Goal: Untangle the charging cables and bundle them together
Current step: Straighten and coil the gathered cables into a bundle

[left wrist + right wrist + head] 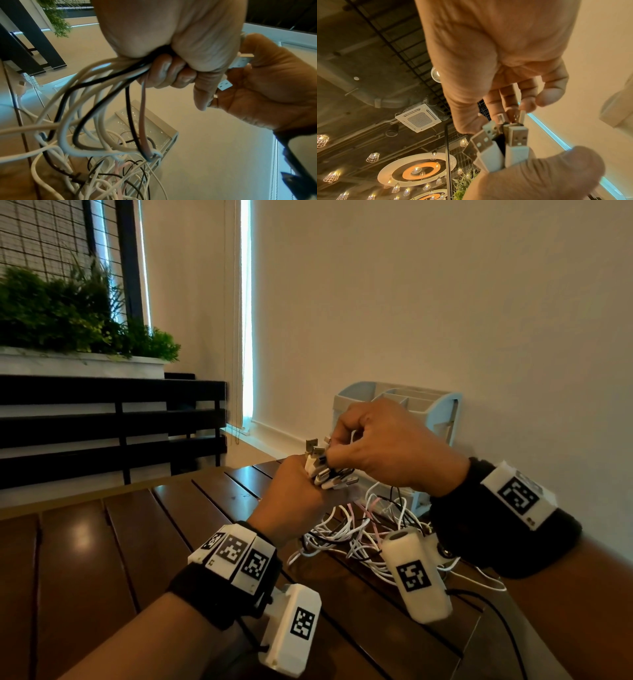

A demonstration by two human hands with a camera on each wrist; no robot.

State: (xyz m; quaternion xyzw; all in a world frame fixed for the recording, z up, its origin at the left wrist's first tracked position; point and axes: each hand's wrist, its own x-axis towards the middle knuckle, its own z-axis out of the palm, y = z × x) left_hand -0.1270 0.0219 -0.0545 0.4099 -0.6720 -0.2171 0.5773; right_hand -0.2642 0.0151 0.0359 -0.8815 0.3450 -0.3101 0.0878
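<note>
Dark wooden slats make up the surface [89,546], glossy and running away toward a plain cream wall. Against that wall, at the far edge of the slats, stands a pale blue and grey plastic organizer [442,409] with open upright compartments; what they hold cannot be seen from the head view.

Just in front of the organizer the charging cables [356,534] lie in a loose tangle on the slats: thin round cords, mostly white, with a few black and a pale pink one looping through them. From the tangle a group of cords rises to the left hand [291,491], held above the surface in front of the organizer. That hand is clenched around the gathered cords, and the left wrist view shows white, black and pink strands [109,86] fanning out below its curled fingers [164,70]. Above the fist the USB plugs [320,465] stick out in a cluster, flat rectangular metal tips on white and dark plastic housings.

The right hand [383,446], directly above the left and nearer the organizer, pinches at the tips of those plugs with its thumb and curled fingers. In the right wrist view the plugs [501,140] stand side by side between the two hands, thumb [467,121] touching one white housing.

Left of the organizer, beyond the surface, a white planter holds green foliage [68,313] above black slatted rails.
</note>
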